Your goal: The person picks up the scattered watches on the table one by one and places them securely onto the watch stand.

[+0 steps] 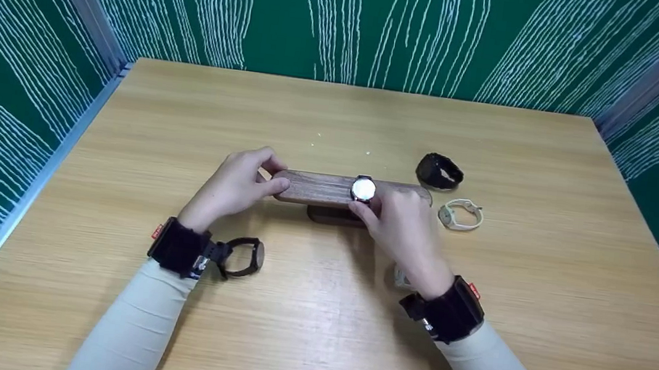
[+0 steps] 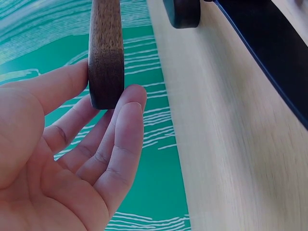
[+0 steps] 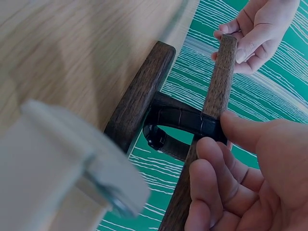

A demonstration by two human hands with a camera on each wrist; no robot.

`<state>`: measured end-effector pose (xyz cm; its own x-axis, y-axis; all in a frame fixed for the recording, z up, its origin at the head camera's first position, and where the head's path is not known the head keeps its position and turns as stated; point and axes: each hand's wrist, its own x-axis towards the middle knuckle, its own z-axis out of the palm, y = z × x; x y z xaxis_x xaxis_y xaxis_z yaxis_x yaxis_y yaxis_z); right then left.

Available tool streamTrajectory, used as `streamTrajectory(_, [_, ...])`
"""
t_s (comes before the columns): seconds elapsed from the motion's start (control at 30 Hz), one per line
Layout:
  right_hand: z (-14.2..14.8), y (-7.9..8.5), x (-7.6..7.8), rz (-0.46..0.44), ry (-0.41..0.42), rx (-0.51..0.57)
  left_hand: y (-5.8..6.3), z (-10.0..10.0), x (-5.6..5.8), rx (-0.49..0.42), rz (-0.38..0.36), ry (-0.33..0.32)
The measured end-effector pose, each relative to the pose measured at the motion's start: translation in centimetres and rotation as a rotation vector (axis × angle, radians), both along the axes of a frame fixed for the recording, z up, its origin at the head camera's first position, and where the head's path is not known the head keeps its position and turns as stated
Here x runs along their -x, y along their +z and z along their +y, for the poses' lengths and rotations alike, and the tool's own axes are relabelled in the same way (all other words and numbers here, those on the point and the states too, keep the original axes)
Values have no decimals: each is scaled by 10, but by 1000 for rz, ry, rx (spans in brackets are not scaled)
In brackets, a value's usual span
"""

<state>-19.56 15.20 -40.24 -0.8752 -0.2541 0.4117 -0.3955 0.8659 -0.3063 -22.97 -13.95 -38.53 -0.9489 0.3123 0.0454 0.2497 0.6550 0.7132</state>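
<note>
A dark brown wooden watch stand [image 1: 315,189] has a long flat bar raised over a base [image 3: 142,91]. My left hand [image 1: 233,185] holds the bar's left end between thumb and fingers; in the left wrist view the thumb lies against one side of the wood [image 2: 106,62] and fingertips meet the other. Around the bar, right of its middle, goes a wristwatch [image 1: 363,189] with a bright round face and a black strap [image 3: 175,118]. My right hand [image 1: 404,226] pinches this watch, thumb at its edge and fingers curled by the bar.
Right of the stand lie a chunky black watch [image 1: 438,171] and a white watch [image 1: 461,215]. A black watch [image 1: 243,258] stands near my left wrist. Another pale watch [image 1: 401,278] is partly hidden under my right wrist. Green walls with white lines border the wooden table [image 1: 313,332].
</note>
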Motion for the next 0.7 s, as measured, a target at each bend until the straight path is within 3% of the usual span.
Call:
streamTrajectory(0.43, [6, 7, -1, -58, 56, 54, 4, -2, -2, 42, 18, -17])
streamTrajectory(0.7, [10, 22, -2, -100, 58, 75, 20, -12, -8, 105, 48, 7])
